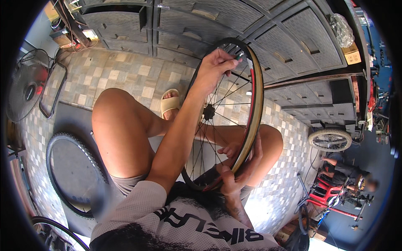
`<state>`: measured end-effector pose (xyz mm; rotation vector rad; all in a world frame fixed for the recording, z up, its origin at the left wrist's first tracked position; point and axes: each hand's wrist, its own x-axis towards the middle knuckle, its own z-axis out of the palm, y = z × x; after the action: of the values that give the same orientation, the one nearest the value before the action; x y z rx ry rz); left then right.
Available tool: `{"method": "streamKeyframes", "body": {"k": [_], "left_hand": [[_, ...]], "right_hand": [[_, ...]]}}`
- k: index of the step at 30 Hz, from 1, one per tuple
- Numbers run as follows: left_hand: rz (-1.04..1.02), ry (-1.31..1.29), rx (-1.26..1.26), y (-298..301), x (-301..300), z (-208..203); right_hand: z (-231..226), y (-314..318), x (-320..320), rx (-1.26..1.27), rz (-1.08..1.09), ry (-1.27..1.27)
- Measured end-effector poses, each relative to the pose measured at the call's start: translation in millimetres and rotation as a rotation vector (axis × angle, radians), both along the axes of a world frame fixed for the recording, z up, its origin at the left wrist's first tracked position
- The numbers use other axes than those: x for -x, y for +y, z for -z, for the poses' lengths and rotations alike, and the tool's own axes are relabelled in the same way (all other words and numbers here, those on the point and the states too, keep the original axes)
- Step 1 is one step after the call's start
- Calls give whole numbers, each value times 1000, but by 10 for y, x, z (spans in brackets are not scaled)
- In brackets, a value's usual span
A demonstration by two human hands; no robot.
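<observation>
Tan band [258, 92], material uncertain, running along the outer face of one bicycle wheel [209, 111], black-spoked, red-striped at the rim, centre of frame. Left hand [217, 66], at the wheel's upper edge: thumb and fingers pinched on a small dark item [239, 55], too small to identify. Right hand [239, 179], lower on the same wheel: thumb and fingers wrapped about the rim, grasping firmly by appearance. Wheel stands roughly upright, leaning, between two bare knees. Risks, as judged: the pinched item could drop if the left fingertips slip, being small; the wheel could roll or tip if the right hand slackens, apparently its main steadying hold; the band could creep off line if pulled unevenly. Surroundings: grey drawers [197, 21], top of frame, near the wheel's upper edge, so a tilt that way may knock them; tiled floor [138, 79] beneath; pale sandal [170, 104], one, on a foot, above centre; black knobbly tyre [49, 161], left; fan [30, 90], upper left; second wheel [330, 139], right; red seat [324, 188] and another person [345, 168], lower right.
</observation>
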<state>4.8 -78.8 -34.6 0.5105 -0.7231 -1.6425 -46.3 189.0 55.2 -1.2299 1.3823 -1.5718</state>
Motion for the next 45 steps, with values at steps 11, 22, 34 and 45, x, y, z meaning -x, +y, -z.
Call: {"method": "streamKeyframes", "body": {"k": [11,22,34,45], "left_hand": [[63,103,-63,-64,7,27],[102,128,-149,-45,27,-83],[111,93,-82,-102,5,-83],[117,183,-161,-114,-6,-73]], "right_hand": [[-32,-48,77,-8,11,41],[-26,-58,141,-15,22,49],[-49,-72,156,-42,19,43],[-48,-83,151,-32,19,39]]}}
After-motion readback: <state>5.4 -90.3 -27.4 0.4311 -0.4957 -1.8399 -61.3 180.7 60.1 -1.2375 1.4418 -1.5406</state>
